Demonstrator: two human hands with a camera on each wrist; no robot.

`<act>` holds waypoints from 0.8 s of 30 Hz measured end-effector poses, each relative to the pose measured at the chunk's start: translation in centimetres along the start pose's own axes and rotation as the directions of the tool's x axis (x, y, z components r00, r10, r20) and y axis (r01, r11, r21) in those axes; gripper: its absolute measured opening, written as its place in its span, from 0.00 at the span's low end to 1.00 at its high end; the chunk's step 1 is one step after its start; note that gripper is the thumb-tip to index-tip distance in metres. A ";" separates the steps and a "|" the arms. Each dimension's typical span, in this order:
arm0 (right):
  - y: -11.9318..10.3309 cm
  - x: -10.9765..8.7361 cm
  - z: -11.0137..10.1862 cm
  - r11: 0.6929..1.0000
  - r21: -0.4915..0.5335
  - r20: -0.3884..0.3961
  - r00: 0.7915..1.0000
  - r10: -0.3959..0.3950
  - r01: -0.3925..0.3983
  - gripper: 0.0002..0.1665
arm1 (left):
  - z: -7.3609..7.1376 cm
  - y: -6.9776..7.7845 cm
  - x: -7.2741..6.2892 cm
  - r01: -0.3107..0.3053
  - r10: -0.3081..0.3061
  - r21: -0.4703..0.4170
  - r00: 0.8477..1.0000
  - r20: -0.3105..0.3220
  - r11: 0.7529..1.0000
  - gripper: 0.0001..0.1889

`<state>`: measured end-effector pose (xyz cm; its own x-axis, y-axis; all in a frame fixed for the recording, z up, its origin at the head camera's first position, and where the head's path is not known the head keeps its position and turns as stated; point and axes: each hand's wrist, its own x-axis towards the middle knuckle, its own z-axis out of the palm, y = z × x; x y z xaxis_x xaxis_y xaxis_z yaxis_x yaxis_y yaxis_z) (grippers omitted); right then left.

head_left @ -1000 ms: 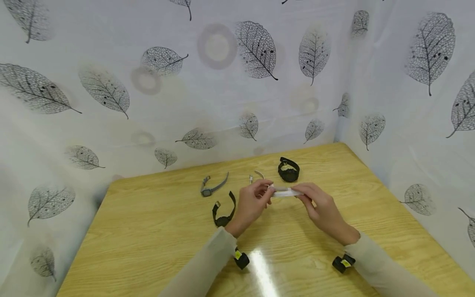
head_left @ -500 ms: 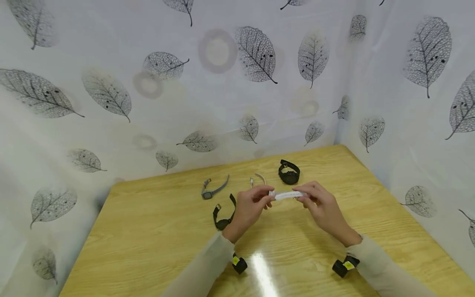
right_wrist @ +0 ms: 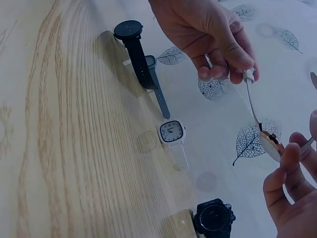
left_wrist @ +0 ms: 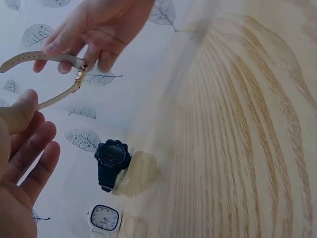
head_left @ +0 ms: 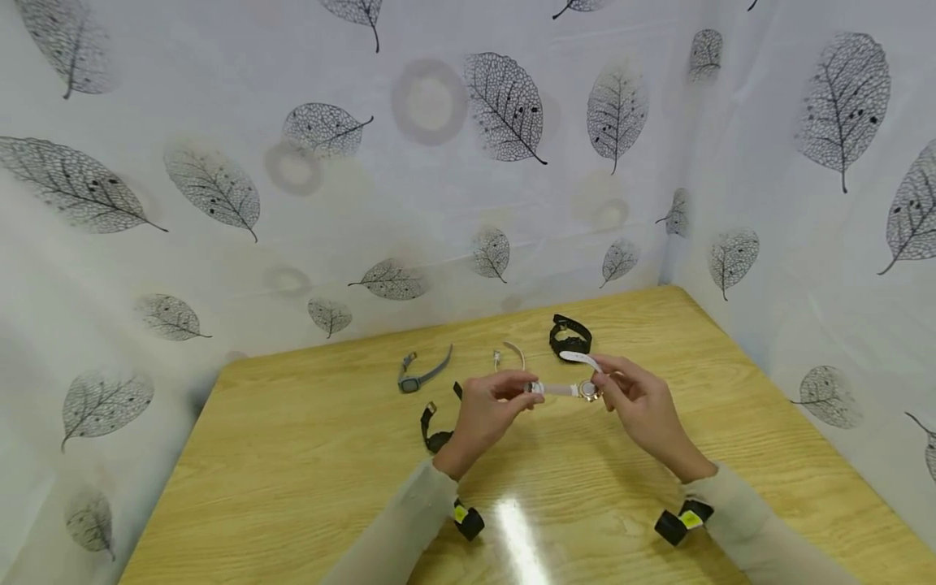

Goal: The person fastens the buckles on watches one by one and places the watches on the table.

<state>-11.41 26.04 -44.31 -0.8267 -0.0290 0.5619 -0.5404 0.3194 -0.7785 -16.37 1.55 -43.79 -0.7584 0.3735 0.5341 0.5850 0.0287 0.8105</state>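
Observation:
Above the table, both hands hold a wristwatch [head_left: 588,391] with a white strap and a rose-gold case. My left hand [head_left: 484,418] pinches the buckle end of the strap, and the white buckle [right_wrist: 249,75] shows at its fingertips in the right wrist view. Beside the case, my right hand [head_left: 643,406] pinches the holed half of the strap [left_wrist: 29,59], whose free end curves away. The case [right_wrist: 271,144] faces edge-on in the right wrist view. Behind the hands lies a white square-faced watch [right_wrist: 172,132], largely hidden in the head view.
A chunky black watch [head_left: 573,337] lies at the back of the wooden table [head_left: 314,487]. To the left are a grey-strapped watch [head_left: 412,383] and a black watch [head_left: 437,440], partly covered by my left wrist. A leaf-patterned white curtain [head_left: 409,187] encloses the back and sides.
The strap was stretched lengthwise between both hands. Now its holed half swings up and back over my right fingers, and the rose-gold case has come into view between the hands.

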 end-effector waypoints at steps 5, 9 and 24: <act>0.5 0.1 -0.1 0.998 0.058 0.005 1.000 0.021 -0.021 0.21 | -0.2 -0.2 0.1 0.038 -0.039 -0.032 0.999 -0.016 0.999 0.09; 0.4 0.1 0.0 0.997 0.077 0.020 0.999 0.027 -0.028 0.21 | -0.3 -0.7 0.1 0.063 -0.063 -0.074 0.998 0.000 0.995 0.09; 0.5 0.2 0.3 0.991 0.119 0.007 0.998 0.063 -0.064 0.17 | -0.5 -0.5 0.2 0.136 -0.133 -0.120 0.991 0.034 0.983 0.10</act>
<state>-11.90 25.91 -44.65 -0.8602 -0.0154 0.5097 -0.5016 0.2054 -0.8404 -16.95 1.12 -43.91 -0.8191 0.3975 0.4135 0.4379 -0.0322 0.8984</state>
